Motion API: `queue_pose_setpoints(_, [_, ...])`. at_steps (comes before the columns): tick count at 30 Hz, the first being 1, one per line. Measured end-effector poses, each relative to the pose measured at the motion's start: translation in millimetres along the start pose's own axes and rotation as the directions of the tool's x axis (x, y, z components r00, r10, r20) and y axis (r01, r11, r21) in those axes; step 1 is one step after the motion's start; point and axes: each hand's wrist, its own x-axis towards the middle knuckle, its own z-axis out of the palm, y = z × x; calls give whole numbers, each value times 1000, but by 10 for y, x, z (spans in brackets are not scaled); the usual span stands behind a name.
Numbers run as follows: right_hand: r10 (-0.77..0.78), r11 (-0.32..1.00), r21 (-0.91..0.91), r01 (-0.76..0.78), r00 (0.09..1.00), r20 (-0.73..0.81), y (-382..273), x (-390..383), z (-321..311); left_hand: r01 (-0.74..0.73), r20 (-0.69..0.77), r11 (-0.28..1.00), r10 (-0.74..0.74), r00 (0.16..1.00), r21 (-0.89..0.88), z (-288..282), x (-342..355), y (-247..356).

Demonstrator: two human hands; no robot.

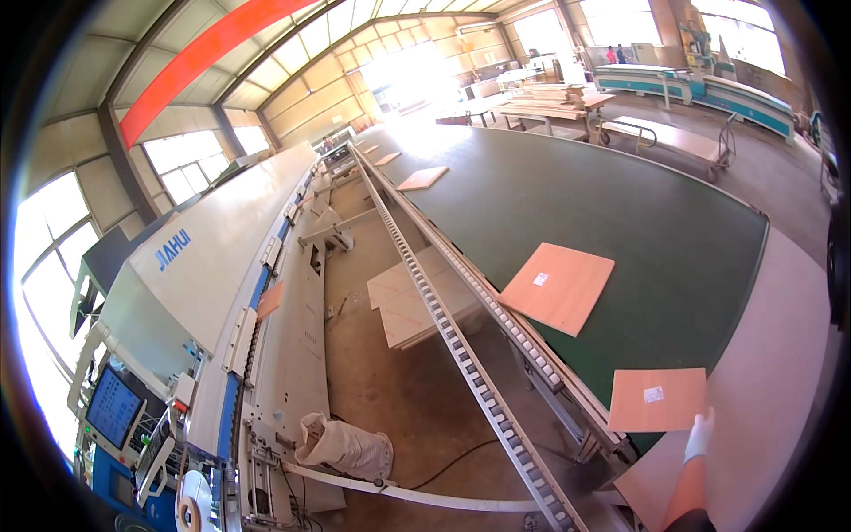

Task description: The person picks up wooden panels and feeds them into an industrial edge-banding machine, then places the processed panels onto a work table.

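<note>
A small wood-coloured panel [634, 403] with a white label lies at the near end of a green conveyor belt [691, 301]. My right hand [700, 434], in a white glove, holds this panel by its near right corner. The thumb lies along the panel's right edge; the other fingers are mostly hidden. Farther along the belt rests a larger labelled panel [567, 297], its left corner at the belt's edge. Beyond it lies another panel [423, 178], with smaller ones in the distance. My left hand is out of view.
A long white machine [222, 239] runs along the left, with a screen [113, 406] at its near end. Roller rails [443, 324] stand between machine and belt. A pale board surface [753, 372] borders the belt. Below are a white sack [355, 448] and stacked boards [399, 306].
</note>
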Motion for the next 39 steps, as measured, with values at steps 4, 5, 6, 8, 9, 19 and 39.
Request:
queue_pose_setpoints(4, [85, 986, 150, -74, 994, -66, 341, 186, -196, -193, 69, 972, 185, 980, 135, -65, -148, 127])
queue_pose_setpoints(5, [120, 989, 106, -108, 986, -116, 457, 263, -375, -172, 72, 977, 164, 984, 127, -31, -93, 15])
queue_pose_setpoints(6, [119, 989, 107, -100, 973, -197, 613, 362, -573, -153, 76, 981, 144, 987, 121, -4, -28, -88])
queue_pose_setpoints(8, [220, 947, 241, -215, 976, 5, 427, 37, -649, -167, 81, 977, 157, 984, 134, 17, -52, -97])
queue_pose_setpoints(9, [282, 876, 337, -345, 933, 223, 170, -228, -620, -178, 81, 974, 168, 982, 139, 36, -122, -101])
queue_pose_setpoints(19, [430, 694, 445, -565, 822, 374, -496, -1482, -833, 13, 64, 809, 30, 997, -588, 180, 396, 370])
queue_pose_setpoints(39, [-168, 979, 14, 203, 772, 613, -1560, -2194, 529, 118, 83, -107, 284, 955, -987, -622, 361, 2671])
